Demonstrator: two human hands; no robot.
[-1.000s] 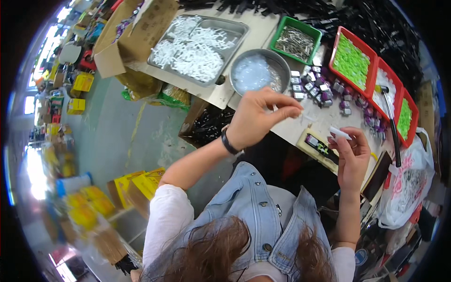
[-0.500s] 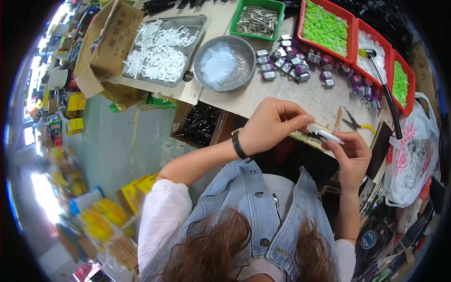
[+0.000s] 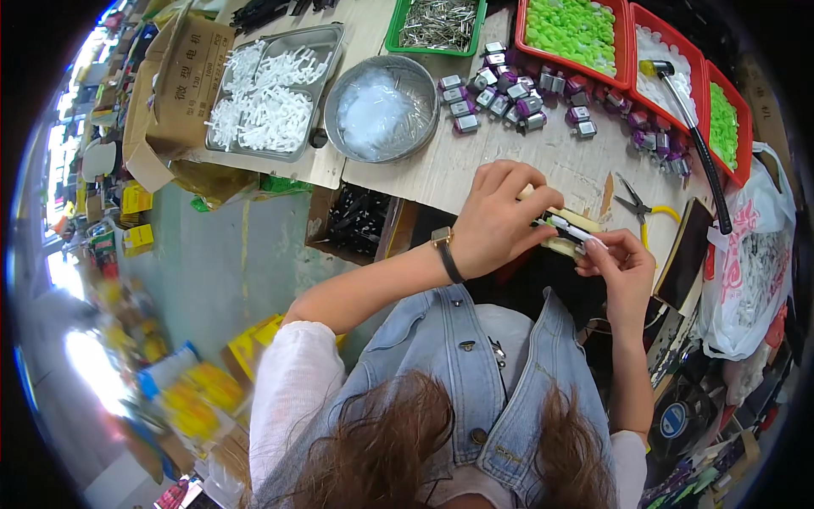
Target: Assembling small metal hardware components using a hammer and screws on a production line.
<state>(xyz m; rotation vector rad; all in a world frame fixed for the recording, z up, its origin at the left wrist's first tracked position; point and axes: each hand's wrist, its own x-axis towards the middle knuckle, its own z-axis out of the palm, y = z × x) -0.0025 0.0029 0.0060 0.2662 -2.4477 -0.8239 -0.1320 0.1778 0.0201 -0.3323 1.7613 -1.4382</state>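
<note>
My left hand (image 3: 504, 219) and my right hand (image 3: 621, 265) meet at the near edge of the workbench (image 3: 475, 161). Between them they pinch a small white and dark part (image 3: 570, 230), held over a pale block (image 3: 570, 244) on the bench edge. My left fingers close on its left end, my right fingertips on its right end. A cluster of small purple and silver parts (image 3: 526, 93) lies just beyond my hands.
A round metal bowl of clear bits (image 3: 377, 109), a metal tray of white pieces (image 3: 267, 93), a green tray of metal pins (image 3: 437, 21), red trays of green pieces (image 3: 577, 30), a hammer (image 3: 691, 127), pliers (image 3: 640, 208), a cardboard box (image 3: 182, 81), white plastic bag (image 3: 750, 263).
My left hand has come down from above the bench to meet my right hand, and both now hold the small part together. The view has shifted so the bench sits higher.
</note>
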